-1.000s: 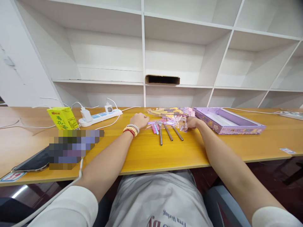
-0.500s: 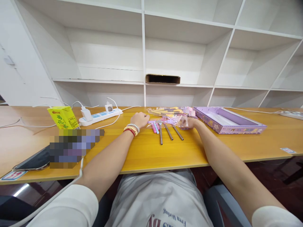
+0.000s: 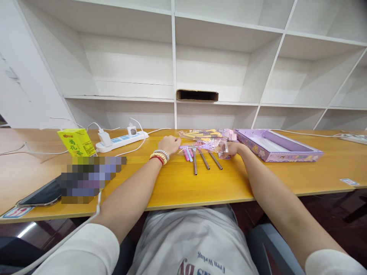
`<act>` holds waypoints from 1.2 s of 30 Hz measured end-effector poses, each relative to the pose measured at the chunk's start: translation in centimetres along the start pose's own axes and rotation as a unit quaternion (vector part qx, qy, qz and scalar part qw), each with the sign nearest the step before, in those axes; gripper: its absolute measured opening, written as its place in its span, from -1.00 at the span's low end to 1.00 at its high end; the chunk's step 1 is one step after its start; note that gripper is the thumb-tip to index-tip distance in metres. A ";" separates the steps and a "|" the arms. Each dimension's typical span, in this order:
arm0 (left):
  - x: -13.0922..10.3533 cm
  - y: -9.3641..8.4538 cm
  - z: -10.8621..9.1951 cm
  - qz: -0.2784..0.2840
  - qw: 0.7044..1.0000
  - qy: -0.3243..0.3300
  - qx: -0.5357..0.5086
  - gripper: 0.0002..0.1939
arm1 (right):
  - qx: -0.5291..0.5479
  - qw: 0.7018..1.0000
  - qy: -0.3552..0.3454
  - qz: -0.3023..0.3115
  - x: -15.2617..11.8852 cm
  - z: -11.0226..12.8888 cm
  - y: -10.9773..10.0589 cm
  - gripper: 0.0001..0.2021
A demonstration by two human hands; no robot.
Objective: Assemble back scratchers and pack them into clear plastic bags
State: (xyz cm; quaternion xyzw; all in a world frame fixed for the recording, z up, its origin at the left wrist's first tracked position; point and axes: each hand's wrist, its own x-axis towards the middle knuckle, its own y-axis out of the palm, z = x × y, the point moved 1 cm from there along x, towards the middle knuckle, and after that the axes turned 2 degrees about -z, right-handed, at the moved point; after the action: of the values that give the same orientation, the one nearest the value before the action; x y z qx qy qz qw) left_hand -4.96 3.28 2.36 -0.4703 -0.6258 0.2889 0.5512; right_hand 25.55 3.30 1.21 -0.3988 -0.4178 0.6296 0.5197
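My left hand (image 3: 169, 145) is closed at the left end of a thin purple stick-like tool (image 3: 187, 147), which points right toward a clear plastic bag (image 3: 221, 147). At the bag's right end, my right hand (image 3: 234, 149) is closed on the crinkled plastic; its fingertips are partly hidden. Below the bag, several slim tools with metal handles (image 3: 204, 161) lie fanned on the table, along with pink and light blue handles (image 3: 189, 155). Just behind lies another clear packet of yellow-handled tools (image 3: 202, 134).
A purple open box (image 3: 295, 156) lies to the right on the wooden table (image 3: 177, 193). On the left are a power strip (image 3: 123, 141) with cables, a yellow drink carton (image 3: 76, 141) and a phone (image 3: 40, 194). White shelves (image 3: 173, 57) rise behind, holding a cardboard box (image 3: 197, 95).
My right hand and the bag end have shifted very slightly, and the plastic's folds look different. My left hand stays in about the same place.
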 end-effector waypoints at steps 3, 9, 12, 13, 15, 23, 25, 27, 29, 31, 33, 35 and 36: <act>0.1 0.0 0.1 0.000 0.999 -0.034 0.002 -0.51 | 0.004 0.999 0.017 0.034 0.3 0.1 0.2 -0.74; 0.2 -0.2 0.3 -0.010 0.993 -0.116 0.000 -0.44 | 0.026 0.981 0.034 -0.187 0.5 1.1 -0.4 -0.94; 0.0 -0.4 0.2 -0.009 0.992 -0.127 0.005 -0.44 | 0.065 0.940 0.036 -0.334 0.0 2.0 -1.0 -0.90; 0.0 -0.4 0.2 -0.009 0.992 -0.128 0.007 -0.44 | 0.077 0.926 0.027 -0.368 -0.3 2.3 -1.2 -0.88; -0.1 -0.4 0.1 -0.007 0.992 -0.127 0.009 -0.45 | 0.102 0.908 -0.015 -0.405 -0.7 3.0 -1.2 -0.87; -0.1 -0.5 0.2 0.005 0.993 -0.122 0.004 -0.47 | 0.131 0.921 -0.154 -0.332 -0.8 5.5 0.8 -0.81; 0.0 -0.5 0.2 0.007 0.992 -0.124 0.000 -0.47 | 0.089 0.929 -0.133 -0.335 -0.6 5.7 1.1 -0.81; 0.0 -0.6 0.2 0.008 0.992 -0.126 -0.003 -0.48 | 0.052 0.923 -0.108 -0.367 -0.5 5.6 1.1 -0.83; 0.0 -0.7 0.1 0.008 0.992 -0.127 -0.007 -0.49 | 0.038 0.909 -0.093 -0.405 -0.4 5.3 0.8 -0.84; 0.0 -0.7 0.1 0.006 0.992 -0.127 -0.010 -0.49 | 0.039 0.906 -0.081 -0.413 -0.3 5.0 0.6 -0.83; 0.0 -0.7 0.0 0.003 0.992 -0.124 -0.013 -0.49 | 0.045 0.919 -0.057 -0.388 -0.2 4.8 0.4 -0.82; 0.1 -0.7 0.0 0.002 0.993 -0.116 -0.015 -0.49 | 0.059 0.928 -0.026 -0.367 -0.2 4.7 0.3 -0.83; 0.1 -0.6 0.0 0.001 0.994 -0.112 -0.015 -0.49 | 0.069 0.928 -0.015 -0.365 -0.2 4.6 0.3 -0.84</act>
State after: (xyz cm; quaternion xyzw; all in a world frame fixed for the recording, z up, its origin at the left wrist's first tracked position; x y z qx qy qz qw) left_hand -5.11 3.12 2.96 -0.4440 -0.6873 0.3312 0.4698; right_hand 21.13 2.59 2.47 -0.1724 -0.4980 0.4295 0.7333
